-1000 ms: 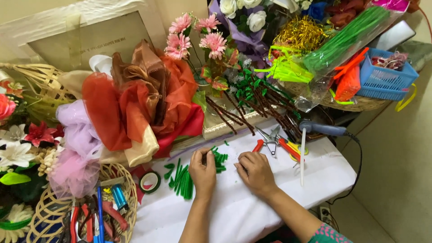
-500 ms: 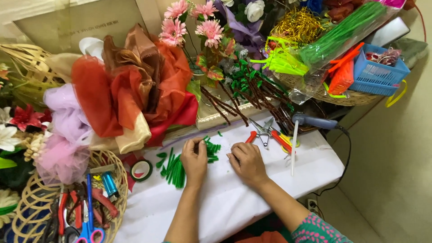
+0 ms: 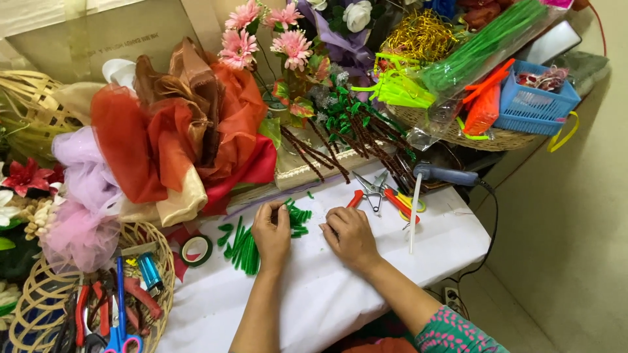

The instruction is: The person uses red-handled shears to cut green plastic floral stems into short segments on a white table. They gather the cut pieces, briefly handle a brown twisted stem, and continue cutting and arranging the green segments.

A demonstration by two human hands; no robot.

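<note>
head view: left hand [image 3: 271, 230] rests on the white-covered worktop [image 3: 340, 294], fingers curled shut over short green stem pieces [image 3: 297, 216]; more green pieces [image 3: 245, 245] lie just left of it. right hand [image 3: 350, 235] lies palm down beside the left, fingers bent and loosely closed, pressing on the cloth; whether it holds anything cannot be told. red-handled pliers [image 3: 379, 193] and a white glue stick [image 3: 414, 212] lie near the right hand. a roll of green tape [image 3: 195, 250] sits left of the pieces, beside a wicker basket [image 3: 163, 261] of tools
</note>
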